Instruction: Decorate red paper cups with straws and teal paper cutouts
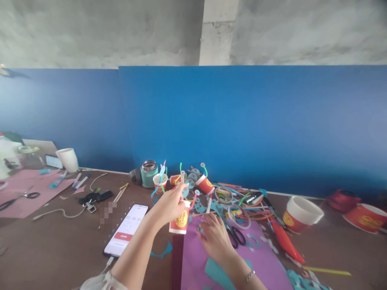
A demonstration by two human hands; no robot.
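Observation:
A red-and-white paper cup [180, 220] with a yellow emblem stands out in front of my left hand [171, 205], whose thumb and fingers close at its rim. A pink bendy straw [194, 199] with a small round paper tag [197, 193] rises beside the cup. My right hand [214, 233] is low over the purple paper [193, 262], its fingers bent. Something small and bluish shows by its thumb, too small to name. A white stick [209, 205] lies just beyond its knuckles; I cannot tell whether they touch. Black-handled scissors [237, 237] lie right of that hand.
Decorated cups with straws [205, 185] cluster at the back beside a teal flask [149, 175]. Left of my arm lies a phone [127, 229] with its cable. Rolls of tape [239, 216], pens and teal scraps are scattered to the right, near a stack of cups [302, 213].

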